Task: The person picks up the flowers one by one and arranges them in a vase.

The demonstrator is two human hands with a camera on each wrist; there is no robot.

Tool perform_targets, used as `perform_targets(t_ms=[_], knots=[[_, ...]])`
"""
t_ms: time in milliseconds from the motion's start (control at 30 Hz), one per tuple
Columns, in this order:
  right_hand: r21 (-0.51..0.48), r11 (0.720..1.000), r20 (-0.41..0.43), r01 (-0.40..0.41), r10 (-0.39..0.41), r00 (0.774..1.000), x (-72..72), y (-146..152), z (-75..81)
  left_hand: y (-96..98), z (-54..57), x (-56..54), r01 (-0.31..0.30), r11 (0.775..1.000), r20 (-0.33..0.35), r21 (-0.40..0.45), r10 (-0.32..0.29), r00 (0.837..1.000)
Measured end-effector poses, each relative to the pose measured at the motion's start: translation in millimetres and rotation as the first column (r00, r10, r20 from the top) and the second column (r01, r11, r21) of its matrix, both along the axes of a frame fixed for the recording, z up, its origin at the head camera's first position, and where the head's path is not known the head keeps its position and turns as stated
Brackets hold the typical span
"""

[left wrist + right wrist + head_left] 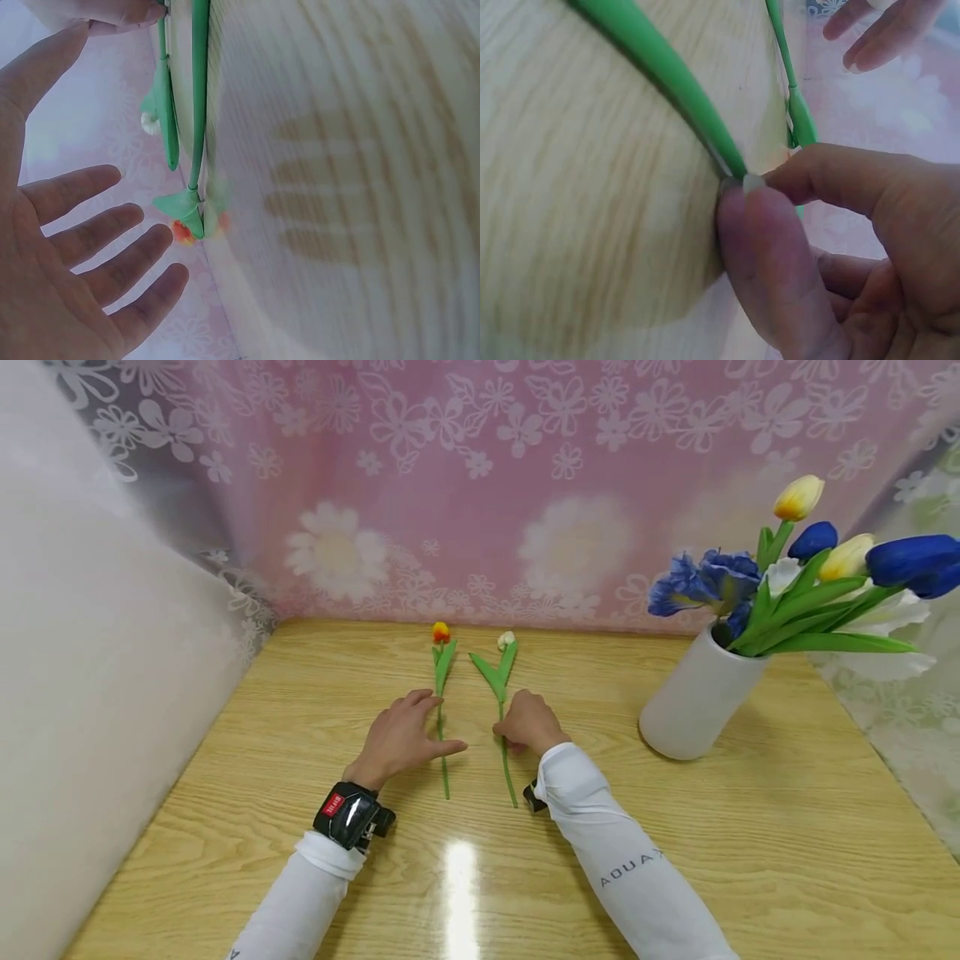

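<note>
Two artificial tulips lie on the wooden table, their blooms pointing away from me. The white tulip (495, 679) is on the right, and my right hand (534, 723) pinches its green stem (667, 75) between thumb and fingers. To its left lies the orange tulip (441, 633). My left hand (397, 733) hovers over that one's stem with fingers spread and thumb out, holding nothing. In the left wrist view, a gap shows between the left fingers (97, 232) and the orange tulip's stem (199, 90).
At the right a white vase (693, 702) leans to the right, with blue irises (705, 583), blue tulips and pale yellow tulips in it. A pink floral curtain (480, 510) hangs behind the table (285, 710). White cloth (97, 610) borders the left side.
</note>
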State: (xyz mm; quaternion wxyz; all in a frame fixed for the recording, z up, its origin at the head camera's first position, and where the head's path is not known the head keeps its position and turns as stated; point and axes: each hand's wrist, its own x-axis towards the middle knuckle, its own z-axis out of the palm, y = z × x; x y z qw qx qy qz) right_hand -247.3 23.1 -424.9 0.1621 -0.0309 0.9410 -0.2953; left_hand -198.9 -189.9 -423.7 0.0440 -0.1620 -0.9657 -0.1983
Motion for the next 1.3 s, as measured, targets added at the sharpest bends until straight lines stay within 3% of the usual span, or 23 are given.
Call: perform_targets(t_ms=[167, 300, 467, 667, 800, 1000, 1300], knots=[[-0.036, 0.999, -0.009, 0.010, -0.010, 1.000, 3.1, 6.8, -2.9, 2.6, -0.7, -0.1, 0.009, 1.000, 0.002, -0.003, -0.009, 1.000], [-0.133, 0.991, -0.033, 0.026, -0.030, 0.999, 6.2, 12.8, -3.8, 4.5, -0.3, -0.2, 0.008, 1.000, -0.001, 0.003, -0.008, 1.000], [-0.277, 0.959, -0.059, 0.062, -0.081, 0.995, 10.4, 26.5, -2.0, 13.8, 0.3, -2.0, 0.021, 1.000, -0.011, 0.008, -0.021, 1.000], [-0.392, 0.917, -0.112, 0.080, -0.134, 0.985, 16.9, 39.4, 13.9, 24.7, 2.6, -4.3, 0.030, 0.999, 0.005, 0.026, -0.030, 1.000], [-0.383, 0.923, -0.215, 0.048, -0.140, 0.967, 20.1, 46.5, 24.0, 32.3, 3.6, -6.4, 0.049, 0.998, 0.006, 0.035, -0.050, 0.999], [-0.350, 0.937, -0.372, 0.020, -0.158, 0.915, 27.9, 59.8, 38.5, 44.0, 5.8, -9.2, 0.086, 0.995, 0.001, 0.047, -0.086, 0.996], [-0.365, 0.931, -0.580, 0.026, -0.249, 0.776, 36.6, 85.9, 64.3, 61.5, 9.3, -13.5, 0.146, 0.988, -0.002, 0.047, -0.146, 0.989]])
